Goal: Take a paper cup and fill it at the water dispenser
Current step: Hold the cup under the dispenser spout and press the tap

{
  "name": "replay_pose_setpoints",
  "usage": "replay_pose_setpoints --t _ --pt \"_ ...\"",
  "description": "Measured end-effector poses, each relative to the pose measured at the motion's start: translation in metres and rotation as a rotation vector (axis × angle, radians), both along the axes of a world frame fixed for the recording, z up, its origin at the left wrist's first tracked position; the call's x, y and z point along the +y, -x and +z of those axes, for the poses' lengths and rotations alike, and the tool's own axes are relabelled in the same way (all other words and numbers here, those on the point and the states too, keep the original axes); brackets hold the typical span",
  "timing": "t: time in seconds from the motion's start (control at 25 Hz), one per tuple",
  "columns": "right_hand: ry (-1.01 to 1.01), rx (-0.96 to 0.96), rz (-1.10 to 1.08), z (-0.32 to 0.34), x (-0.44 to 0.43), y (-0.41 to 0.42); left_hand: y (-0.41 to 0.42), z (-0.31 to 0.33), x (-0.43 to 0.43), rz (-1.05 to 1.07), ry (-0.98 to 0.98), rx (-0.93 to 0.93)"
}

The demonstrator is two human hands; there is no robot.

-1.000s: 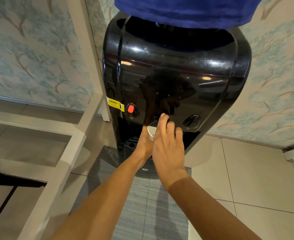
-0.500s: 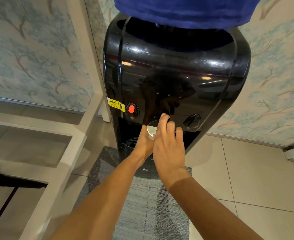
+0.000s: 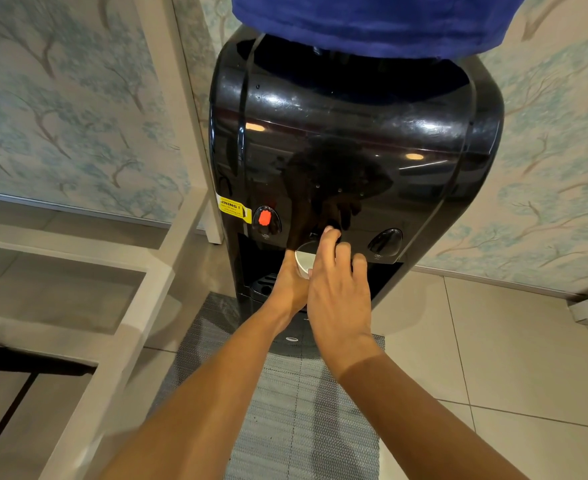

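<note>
A glossy black water dispenser (image 3: 355, 133) stands in front of me with a blue-covered bottle (image 3: 372, 22) on top. My left hand (image 3: 291, 284) holds a white paper cup (image 3: 304, 259) in the recess under the middle tap; only part of the cup's rim shows. My right hand (image 3: 337, 289) reaches over the cup, its index fingertip pressing the middle tap button on the front panel. A red hot-water button (image 3: 265, 218) sits to the left and a dark button (image 3: 386, 241) to the right. Whether water flows is hidden.
A yellow warning sticker (image 3: 232, 207) is beside the red button. A white shelf frame (image 3: 154, 278) stands close on the left. A grey woven mat (image 3: 303, 410) lies on the tiled floor (image 3: 510, 358) before the dispenser. Patterned wallpaper (image 3: 60, 98) covers the wall behind.
</note>
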State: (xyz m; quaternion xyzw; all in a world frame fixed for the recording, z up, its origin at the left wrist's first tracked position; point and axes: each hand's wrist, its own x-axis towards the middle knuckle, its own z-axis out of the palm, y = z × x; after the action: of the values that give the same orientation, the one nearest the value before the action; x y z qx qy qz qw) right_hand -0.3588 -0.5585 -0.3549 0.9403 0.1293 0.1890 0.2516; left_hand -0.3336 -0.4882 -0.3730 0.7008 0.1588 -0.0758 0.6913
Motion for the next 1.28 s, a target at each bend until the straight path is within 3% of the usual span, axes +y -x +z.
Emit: replay_pose_setpoints --t 0.52,0.8,1.04,1.28 --pt "-0.039 -0.014 0.004 -0.004 -0.001 -0.001 0.0 -0.005 -0.001 0.005 0.0 -0.012" --pt "-0.156 -0.007 0.01 -0.007 -0.005 0.004 0.002 -0.009 -0.003 -0.014 -0.011 0.016" --pt "-0.463 0.047 0.102 -0.012 -0.023 0.01 0.005 -0.015 -0.004 -0.024 0.017 -0.026" --pt "-1.231 0.243 -0.076 -0.033 -0.039 0.011 0.012 -0.034 -0.002 -0.012 0.093 -0.101"
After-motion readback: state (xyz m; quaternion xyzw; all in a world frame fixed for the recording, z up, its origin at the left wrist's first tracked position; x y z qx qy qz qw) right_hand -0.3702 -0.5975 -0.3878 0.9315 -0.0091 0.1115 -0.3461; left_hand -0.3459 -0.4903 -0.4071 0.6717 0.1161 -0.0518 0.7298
